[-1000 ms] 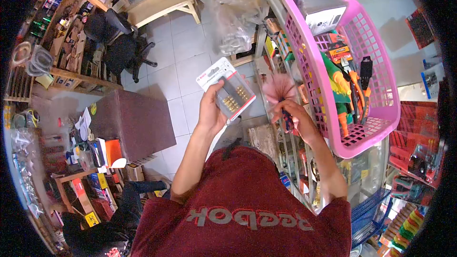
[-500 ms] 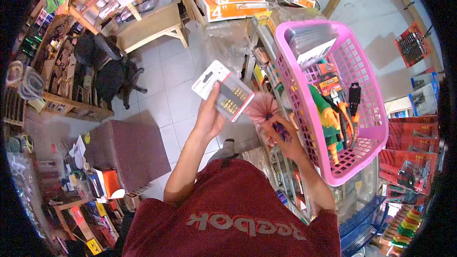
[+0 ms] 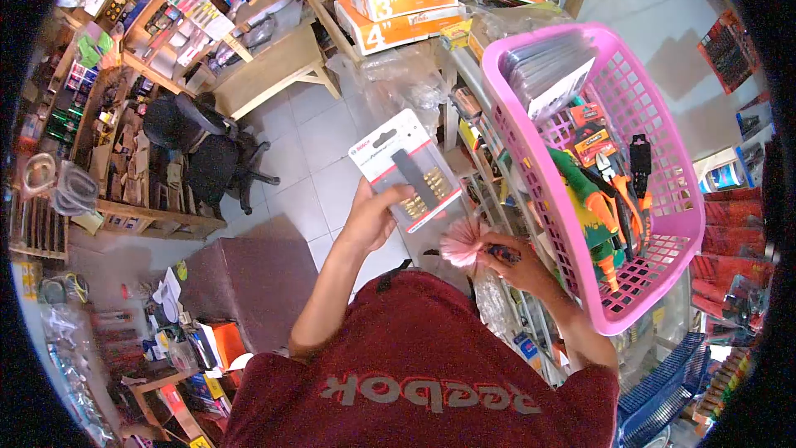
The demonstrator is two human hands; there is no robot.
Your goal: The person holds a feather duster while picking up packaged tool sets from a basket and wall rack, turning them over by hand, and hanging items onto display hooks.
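My left hand [image 3: 373, 214] pinches the lower left side of a clear and white package [image 3: 406, 170] that has a black strip and gold-coloured bits inside. To its right, my right hand [image 3: 512, 261] is closed round the dark patterned handle of a pink feathery duster [image 3: 461, 244], whose tuft points left, just below the package. A pink basket [image 3: 531, 191] stands right of both hands. In it lie tools with orange handles [image 3: 620, 199], green and orange items [image 3: 587, 199], small orange packets [image 3: 590, 129] and a stack of clear-wrapped sheets [image 3: 549, 75].
White and orange boxes [image 3: 398, 2] are stacked at the top. A black chair [image 3: 217, 149] stands on the tiled floor at the left, with a brown box [image 3: 249, 290] below it. Wooden shelves [image 3: 149, 220] line the left side. A blue basket [image 3: 663, 390] is at the lower right.
The duster's tuft has swept left and down, from beside the basket to below the package. Both hands keep their hold. The view has shifted, showing more of the stacked boxes.
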